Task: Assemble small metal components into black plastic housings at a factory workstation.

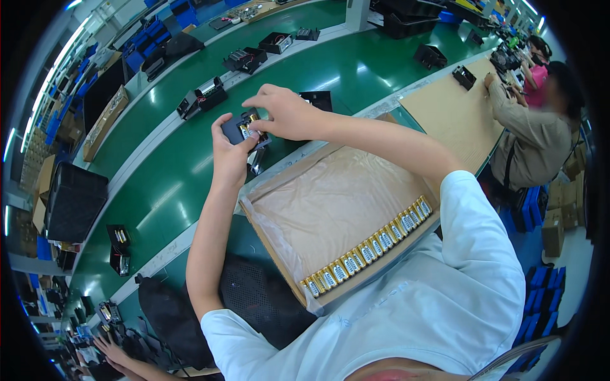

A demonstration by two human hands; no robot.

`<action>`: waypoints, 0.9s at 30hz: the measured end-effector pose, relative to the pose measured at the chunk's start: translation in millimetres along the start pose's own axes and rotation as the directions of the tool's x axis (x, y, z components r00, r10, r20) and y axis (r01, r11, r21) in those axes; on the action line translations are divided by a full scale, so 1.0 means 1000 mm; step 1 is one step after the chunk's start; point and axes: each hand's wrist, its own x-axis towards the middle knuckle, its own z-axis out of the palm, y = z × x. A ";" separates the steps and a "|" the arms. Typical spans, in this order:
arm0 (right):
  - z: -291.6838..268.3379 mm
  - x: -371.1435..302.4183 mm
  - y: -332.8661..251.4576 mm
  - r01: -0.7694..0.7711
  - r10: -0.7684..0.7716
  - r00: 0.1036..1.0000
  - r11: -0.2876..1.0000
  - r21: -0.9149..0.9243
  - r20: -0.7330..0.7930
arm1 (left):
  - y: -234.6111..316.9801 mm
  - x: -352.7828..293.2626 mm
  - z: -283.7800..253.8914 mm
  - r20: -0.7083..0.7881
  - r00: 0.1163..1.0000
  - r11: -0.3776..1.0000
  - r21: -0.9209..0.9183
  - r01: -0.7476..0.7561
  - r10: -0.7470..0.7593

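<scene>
Over the green conveyor belt, my left hand (pixel 230 152) is closed round a small black case (pixel 234 131), with its thumb on the case's lower edge. Gold and white cylindrical batteries (pixel 245 131) sit in the open compartment of this case. From the right, my right hand (pixel 284 113) reaches across; its thumb presses on the batteries and the case while its index finger points out to the left. How its other fingers lie is partly hidden. In front of my body, a shallow cardboard box (pixel 356 190) lined with thin plastic holds a row of batteries (pixel 362 253) along its near side.
More open black cases (pixel 202 98) stand along the green belt (pixel 159 184), some beyond my hands, others (pixel 119 249) to the left. A black mesh bag (pixel 260 295) lies beside the box. At right, a co-worker (pixel 534 133) sits at a tan board (pixel 454 114); another person's hand (pixel 111 352) shows lower left.
</scene>
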 end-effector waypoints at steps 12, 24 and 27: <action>0.002 0.034 -0.009 -0.728 0.510 0.684 0.513 0.454 0.521 | 0.008 0.001 -0.004 -0.032 0.997 0.983 0.172 -0.070 0.076; -0.070 -0.004 -0.037 -0.378 0.336 0.852 0.925 0.028 0.403 | 0.033 0.014 -0.034 -0.028 0.984 0.583 0.808 -0.081 0.175; -0.132 -0.042 -0.065 -0.308 0.328 0.797 0.943 -0.125 0.507 | 0.026 0.008 -0.052 0.173 0.882 0.044 0.976 -0.213 0.438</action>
